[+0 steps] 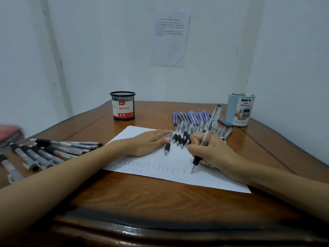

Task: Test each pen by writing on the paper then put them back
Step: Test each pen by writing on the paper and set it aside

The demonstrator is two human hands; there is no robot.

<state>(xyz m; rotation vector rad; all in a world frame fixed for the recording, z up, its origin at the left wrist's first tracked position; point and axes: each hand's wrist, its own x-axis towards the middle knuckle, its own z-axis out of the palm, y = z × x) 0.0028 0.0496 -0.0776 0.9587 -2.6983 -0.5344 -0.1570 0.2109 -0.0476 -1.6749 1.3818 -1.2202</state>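
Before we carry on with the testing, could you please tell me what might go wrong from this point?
1. The right hand, writing with the pen, sits close beside the loose black-grip pens lying partly on the paper; a wrist sweep could send them rolling.
2. Only the flat left hand steadies the paper; lifting it may let the sheet slide mid-stroke.
3. The pile at the left and this row look alike, so tested and untested pens could get mixed.

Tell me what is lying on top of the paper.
Visible: left hand flat, right hand writing with a pen, loose pens at the far edge, rows of marks. Paper under the hands is hidden.
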